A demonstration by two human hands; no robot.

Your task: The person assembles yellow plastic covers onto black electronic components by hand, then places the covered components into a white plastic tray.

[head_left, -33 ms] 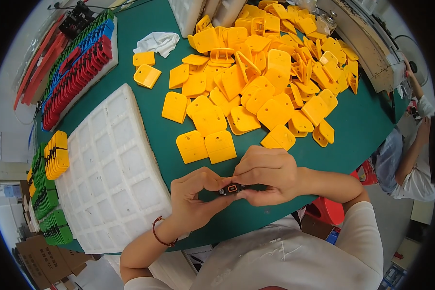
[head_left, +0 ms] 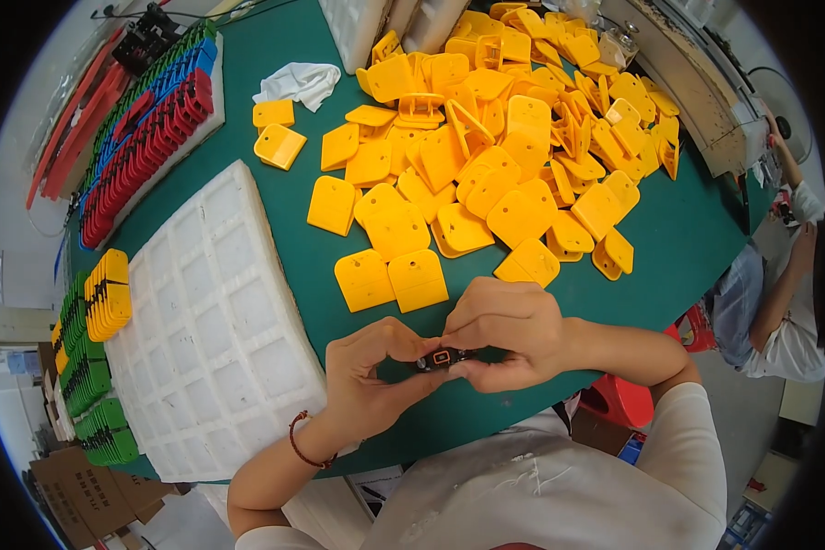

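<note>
I have my left grip (head_left: 353, 374) and right grip (head_left: 518, 332) clamped on one small black component (head_left: 442, 357). Yellow rounded plates (head_left: 396, 230) lie beyond both.

The left hand (head_left: 371, 367) and the right hand (head_left: 509, 335) meet at a small black part (head_left: 442, 358) with an orange outline on its face, pinched between the fingertips of both. A red cord bracelet (head_left: 294, 446) circles the left wrist, below and left of the grip. Just beyond the grip, two yellow plates (head_left: 418, 280) lie side by side on the green tabletop (head_left: 660, 247); past them spreads a loose heap of yellow pieces (head_left: 486, 119). Left of the grip lies a white gridded panel (head_left: 220, 330), with green pieces (head_left: 87, 380) along its far side. Well beyond the grip, to the left, rest a crumpled white cloth (head_left: 298, 84) and, farther left, rows of red pieces (head_left: 147, 156). A red stool (head_left: 614, 401) stands lower, right of the grip.
</note>
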